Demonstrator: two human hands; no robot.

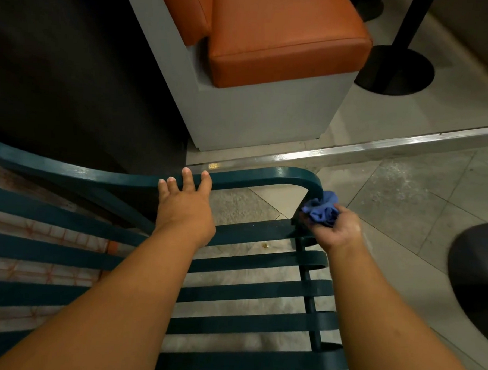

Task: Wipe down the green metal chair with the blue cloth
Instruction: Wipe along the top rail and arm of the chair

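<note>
The green metal chair (245,292) fills the lower part of the head view, its flat slats running left to right below a curved armrest bar. My left hand (183,207) rests on that armrest bar, fingers laid over its top edge. My right hand (335,229) grips the bunched blue cloth (322,208) and presses it against the armrest's downward bend at the chair's right front corner.
An orange cushioned bench (284,37) on a grey base stands beyond the chair. A metal floor strip (380,145) crosses the tiled floor. Black round table bases (395,71) sit at upper right, and a dark round object (478,273) lies at right.
</note>
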